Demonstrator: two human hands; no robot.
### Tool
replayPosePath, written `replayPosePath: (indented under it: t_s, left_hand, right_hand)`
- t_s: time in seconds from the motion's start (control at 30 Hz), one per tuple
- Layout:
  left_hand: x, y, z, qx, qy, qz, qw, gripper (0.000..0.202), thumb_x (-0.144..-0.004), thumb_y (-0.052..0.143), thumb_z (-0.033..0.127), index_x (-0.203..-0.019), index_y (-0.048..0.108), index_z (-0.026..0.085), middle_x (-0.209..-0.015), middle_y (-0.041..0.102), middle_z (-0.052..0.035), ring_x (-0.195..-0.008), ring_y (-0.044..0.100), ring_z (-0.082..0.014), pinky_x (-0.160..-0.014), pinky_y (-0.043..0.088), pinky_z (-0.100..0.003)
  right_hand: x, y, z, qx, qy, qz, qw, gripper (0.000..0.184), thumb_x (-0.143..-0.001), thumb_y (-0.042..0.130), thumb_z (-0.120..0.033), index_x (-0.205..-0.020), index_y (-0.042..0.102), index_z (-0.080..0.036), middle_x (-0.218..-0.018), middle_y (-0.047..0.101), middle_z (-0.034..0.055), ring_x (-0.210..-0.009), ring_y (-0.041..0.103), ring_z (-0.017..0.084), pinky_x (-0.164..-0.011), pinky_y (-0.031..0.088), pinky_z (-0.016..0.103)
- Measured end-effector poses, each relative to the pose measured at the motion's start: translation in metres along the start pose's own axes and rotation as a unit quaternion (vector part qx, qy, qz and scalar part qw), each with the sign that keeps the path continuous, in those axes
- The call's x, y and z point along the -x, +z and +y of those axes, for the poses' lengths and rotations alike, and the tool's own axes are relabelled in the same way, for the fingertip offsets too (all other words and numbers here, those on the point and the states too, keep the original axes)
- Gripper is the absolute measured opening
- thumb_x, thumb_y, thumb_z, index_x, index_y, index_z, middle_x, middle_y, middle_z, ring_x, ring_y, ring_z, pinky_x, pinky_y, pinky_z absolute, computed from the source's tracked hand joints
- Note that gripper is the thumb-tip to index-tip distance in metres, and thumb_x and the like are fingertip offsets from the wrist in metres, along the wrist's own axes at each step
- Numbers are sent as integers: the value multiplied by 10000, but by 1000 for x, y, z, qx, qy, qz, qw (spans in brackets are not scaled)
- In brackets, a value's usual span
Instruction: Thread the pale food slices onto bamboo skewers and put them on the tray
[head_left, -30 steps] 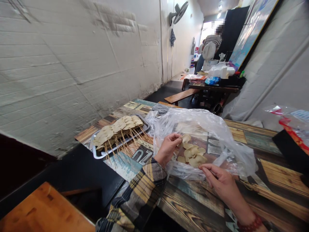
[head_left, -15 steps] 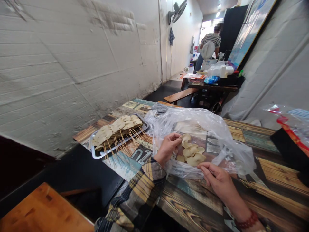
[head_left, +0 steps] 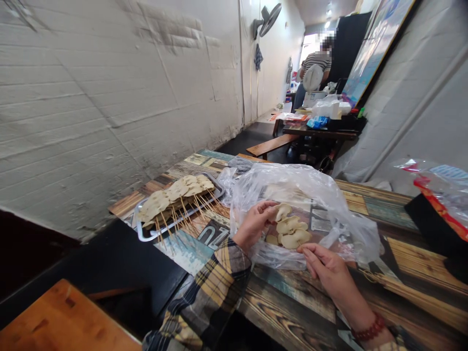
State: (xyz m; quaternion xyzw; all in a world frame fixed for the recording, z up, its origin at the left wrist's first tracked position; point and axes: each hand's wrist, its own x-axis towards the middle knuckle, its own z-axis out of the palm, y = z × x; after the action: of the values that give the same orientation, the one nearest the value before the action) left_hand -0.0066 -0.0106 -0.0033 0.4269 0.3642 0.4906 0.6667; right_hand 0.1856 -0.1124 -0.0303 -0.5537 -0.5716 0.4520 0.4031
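Observation:
My left hand (head_left: 258, 222) is closed, its fingertips pinching the edge of a thin, pale round slice (head_left: 283, 211). My right hand (head_left: 323, 265) is also closed, with thumb and fingers gripping the lower end of a skewer, which is mostly hidden by the hand. Several pale slices (head_left: 294, 238) lie in a row above the right fingertips, seemingly threaded on this skewer. Under both hands a clear plastic bag (head_left: 321, 190) lies spread open. To the left, a metal tray (head_left: 146, 236) holds a pile of skewered slices (head_left: 171, 195), their sticks pointing toward me.
The table (head_left: 288, 312) has a patchwork wood pattern. Loose bamboo skewers (head_left: 413, 287) lie at its right, near a red-edged plastic packet (head_left: 438, 204). A grey cloth (head_left: 241, 165) rests behind the bag. Farther back stand a bench (head_left: 272, 145), another cluttered table (head_left: 321, 130) and a person (head_left: 318, 61).
The slices in front of my right hand now sit closer in line with the skewer. My left hand shifts slightly right, still pinching the top slice. The view has turned a little.

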Motion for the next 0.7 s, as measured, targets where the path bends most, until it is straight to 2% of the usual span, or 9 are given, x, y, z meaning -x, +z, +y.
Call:
replayPosePath:
  t_s: [0.1, 0.17, 0.23, 0.3, 0.43, 0.53, 0.63, 0.7]
  left_hand:
    - [2, 4, 1, 66, -44, -1, 997, 482, -632, 799, 517, -933, 689, 157, -891, 665, -68, -742, 597, -150, -602, 470, -241]
    - [4, 8, 0, 93, -71, -29, 993, 484, -629, 798, 535, -910, 691, 156, -885, 679, -88, -750, 617, -178, -620, 498, -275]
    - [5, 11, -1, 109, -85, -66, 988, 468, -627, 812, 509, -909, 689, 157, -891, 691, -100, -770, 632, -198, -662, 521, -308]
    - [6, 12, -2, 118, -87, -80, 986, 432, -627, 834, 442, -913, 682, 156, -903, 698, -94, -789, 640, -195, -708, 529, -314]
    - [2, 9, -3, 126, -89, -43, 987, 356, -660, 824, 347, -904, 667, 140, -870, 700, -70, -751, 643, -166, -711, 532, -289]
    - [0, 5, -1, 138, -79, -18, 987, 312, -691, 796, 346, -881, 664, 137, -848, 703, -74, -735, 644, -164, -690, 538, -280]
    - [1, 5, 0, 136, -71, -11, 988, 315, -697, 788, 360, -875, 664, 131, -841, 703, -78, -752, 652, -172, -693, 539, -275]
    - [2, 5, -1, 121, -72, -7, 990, 339, -684, 799, 360, -878, 664, 117, -844, 700, -81, -751, 653, -172, -693, 539, -274]
  right_hand:
    - [0, 2, -2, -26, 1, 0, 1000, 405, -883, 498, -532, -925, 674, -169, -476, 435, -55, -447, 413, 140, -488, 334, 274]
    - [-1, 4, -3, -34, -2, 0, 999, 402, -885, 501, -524, -935, 673, -164, -481, 447, -56, -450, 419, 135, -484, 338, 265]
    - [-2, 7, -4, -35, -8, -1, 999, 401, -890, 502, -514, -951, 670, -155, -481, 454, -60, -452, 424, 127, -484, 343, 253]
    - [-3, 8, -5, -28, -17, -2, 999, 400, -900, 493, -496, -965, 672, -144, -480, 456, -64, -457, 436, 120, -491, 356, 244]
    - [-4, 8, -6, 29, -31, 17, 999, 381, -901, 493, -454, -1001, 694, -147, -507, 511, -50, -475, 506, 126, -493, 388, 236]
    - [-2, 6, -6, 94, -55, 38, 993, 364, -890, 506, -436, -999, 717, -160, -576, 629, -8, -499, 578, 149, -507, 432, 252]
    - [0, 5, -5, 131, -93, 54, 985, 346, -897, 500, -418, -980, 738, -182, -764, 746, 49, -652, 681, 198, -613, 507, 287]
    - [1, 5, -5, 141, -113, 57, 982, 332, -903, 492, -403, -974, 746, -200, -885, 772, 63, -775, 715, 226, -690, 535, 307]
